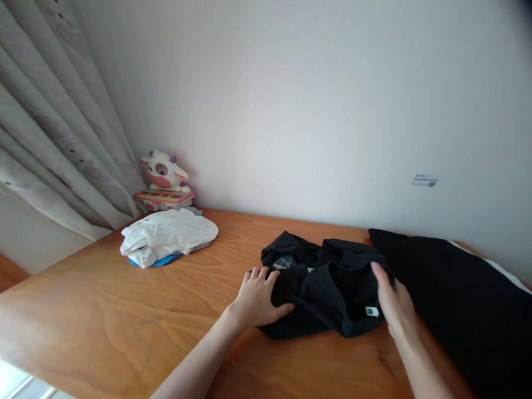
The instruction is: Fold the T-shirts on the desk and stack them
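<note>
A crumpled black garment lies on the wooden table, with an opening toward the right and a small white label inside it. My left hand rests on the garment's left part, fingers spread and thumb apart. At the right edge of the opening, my right hand has the black cloth between its thumb and fingers; those fingers are mostly hidden behind the hand and the fabric.
White clothing with blue cloth under it sits at the back left, before a cow toy with a keyboard. A large black cloth covers the right side. Curtain at left, wall behind.
</note>
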A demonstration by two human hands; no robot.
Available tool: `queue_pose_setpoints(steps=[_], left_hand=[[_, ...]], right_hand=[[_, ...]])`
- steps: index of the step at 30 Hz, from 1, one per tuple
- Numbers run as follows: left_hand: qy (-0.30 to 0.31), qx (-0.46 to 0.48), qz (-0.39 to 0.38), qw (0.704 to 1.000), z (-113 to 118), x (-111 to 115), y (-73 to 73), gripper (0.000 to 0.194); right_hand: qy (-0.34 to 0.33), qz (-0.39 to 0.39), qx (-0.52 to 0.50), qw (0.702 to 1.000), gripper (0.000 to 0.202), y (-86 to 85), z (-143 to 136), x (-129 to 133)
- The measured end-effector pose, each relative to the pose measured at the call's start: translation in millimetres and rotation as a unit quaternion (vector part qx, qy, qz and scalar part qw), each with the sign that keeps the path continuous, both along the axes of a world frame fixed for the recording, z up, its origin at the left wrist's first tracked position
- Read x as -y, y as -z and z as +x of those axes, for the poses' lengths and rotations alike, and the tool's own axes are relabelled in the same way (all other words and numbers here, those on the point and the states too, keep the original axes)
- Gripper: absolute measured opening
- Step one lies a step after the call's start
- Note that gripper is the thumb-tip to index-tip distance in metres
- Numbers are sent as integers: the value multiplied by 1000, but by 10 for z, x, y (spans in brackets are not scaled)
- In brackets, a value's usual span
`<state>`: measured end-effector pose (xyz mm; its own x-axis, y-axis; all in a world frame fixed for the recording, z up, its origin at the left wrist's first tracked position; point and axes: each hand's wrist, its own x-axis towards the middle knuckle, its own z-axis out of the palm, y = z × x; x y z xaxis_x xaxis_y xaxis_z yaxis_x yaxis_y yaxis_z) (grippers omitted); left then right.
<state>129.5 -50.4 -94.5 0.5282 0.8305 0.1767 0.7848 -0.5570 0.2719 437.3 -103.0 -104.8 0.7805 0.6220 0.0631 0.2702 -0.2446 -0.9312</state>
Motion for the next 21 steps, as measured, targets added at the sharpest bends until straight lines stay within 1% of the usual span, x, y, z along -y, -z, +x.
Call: queue_pose_setpoints(steps=[1,2,4,5,7,9,10,11,12,13,14,15,16,17,18,19,20,21], left_hand=[[9,-10,-7,1000,-1,-2,21,72],[15,-13,-13,1000,5,-6,36,66],[10,1,-29,1000,23,-36,51,41],[1,17,-29,999,27,-64,53,30],[-34,68,11,997,3,-147,42,17],[-82,149,91,981,-71,-239,2,10],[-91,192,124,969,-121,-276,-31,11],[-82,229,136,960,-172,-302,-72,15],[-56,257,122,957,-219,-314,-117,21],[-21,276,81,957,-256,-313,-162,25],[12,287,24,957,-280,-303,-200,27],[30,292,-33,955,-289,-287,-227,28],[29,292,-70,953,-284,-272,-238,29],[16,288,-80,954,-269,-261,-232,30],[6,276,-63,959,-247,-256,-209,31],[4,253,-28,967,-225,-259,-171,30],[15,220,7,975,-205,-269,-121,28],[39,181,30,982,-190,-282,-63,28]], right_hand=[[-44,-34,63,996,66,30,-9,10],[-80,-62,118,988,63,74,-38,11],[-112,-89,181,973,59,190,-139,-18],[-120,-83,186,972,56,252,-198,-44],[-167,-30,134,976,49,356,-301,-113],[-220,63,20,973,43,412,-355,-185],[-226,105,-40,968,42,418,-356,-217],[-217,140,-89,962,42,412,-339,-243],[-198,168,-125,957,43,396,-306,-261],[-169,187,-147,957,45,375,-260,-271],[-135,192,-151,960,47,352,-204,-271],[-96,186,-139,968,49,331,-143,-262],[-58,168,-112,978,50,315,-83,-244],[-25,139,-76,987,51,304,-27,-221],[-2,97,-36,995,52,298,19,-196],[5,50,5,999,52,295,53,-170],[-5,7,44,999,52,294,73,-148],[-26,-25,85,996,52,292,75,-130]])
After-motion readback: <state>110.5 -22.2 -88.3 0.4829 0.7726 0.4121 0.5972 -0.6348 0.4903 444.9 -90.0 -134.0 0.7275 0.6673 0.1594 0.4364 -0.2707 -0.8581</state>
